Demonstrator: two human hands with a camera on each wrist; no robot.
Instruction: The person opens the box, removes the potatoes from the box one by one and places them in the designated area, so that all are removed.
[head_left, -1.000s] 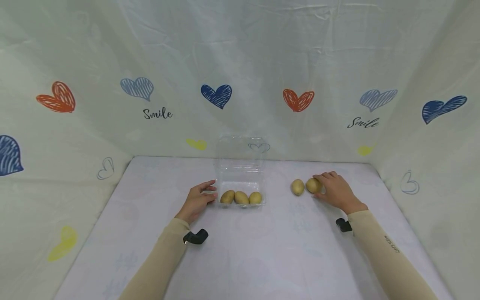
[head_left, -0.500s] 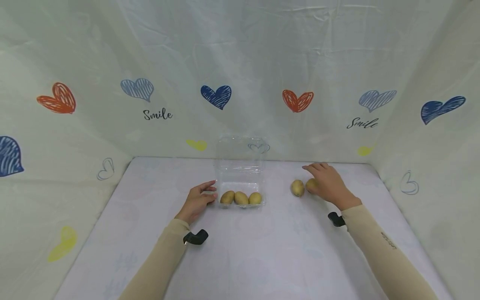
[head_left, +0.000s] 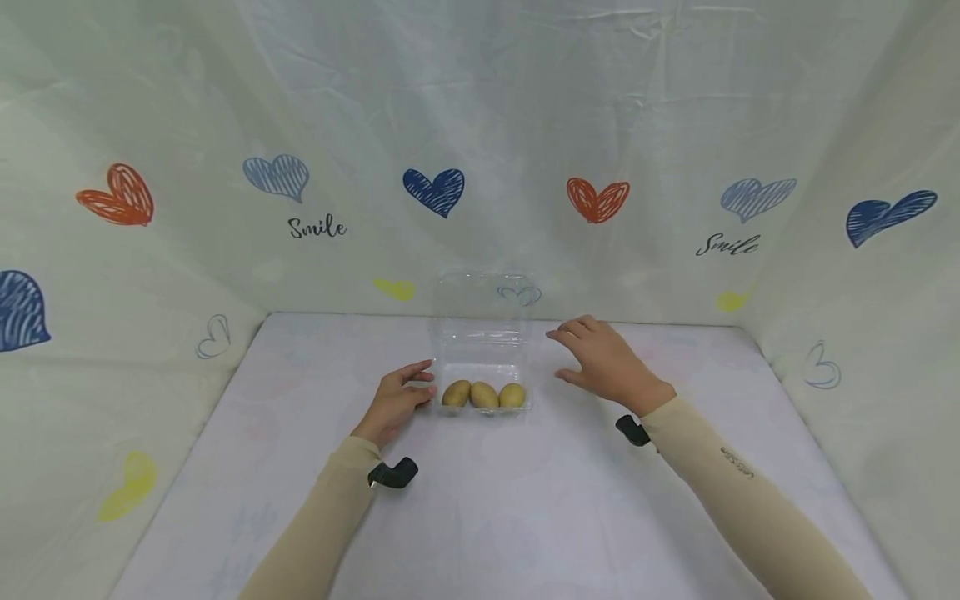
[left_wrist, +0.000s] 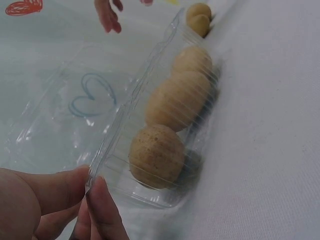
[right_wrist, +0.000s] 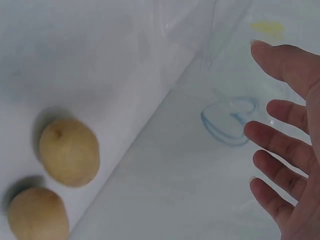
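Note:
A clear plastic clamshell box point(head_left: 480, 372) stands on the table with its lid point(head_left: 468, 307) raised at the back. Three potatoes point(head_left: 484, 396) lie in a row along its front side. With thumb and fingers, my left hand point(head_left: 393, 406) pinches the box's left rim, as the left wrist view shows. To the right of the box, my right hand point(head_left: 611, 364) hovers above the table with spread, slightly bent fingers, holding nothing. Two loose potatoes, one point(right_wrist: 70, 152) beside another point(right_wrist: 38, 215), rest on the table; in the head view the right hand and forearm hide them.
A white cloth covers the table point(head_left: 487, 508). Behind it rises a pale curtain point(head_left: 510, 108) printed with hearts and lettering, which also continues along both sides. Black wrist mounts sit at the left sleeve point(head_left: 393, 473) and at the right sleeve point(head_left: 633, 430).
My right hand has left the loose potatoes on the right and moved leftward toward the box, with nothing in it. The left hand and the box have stayed in place.

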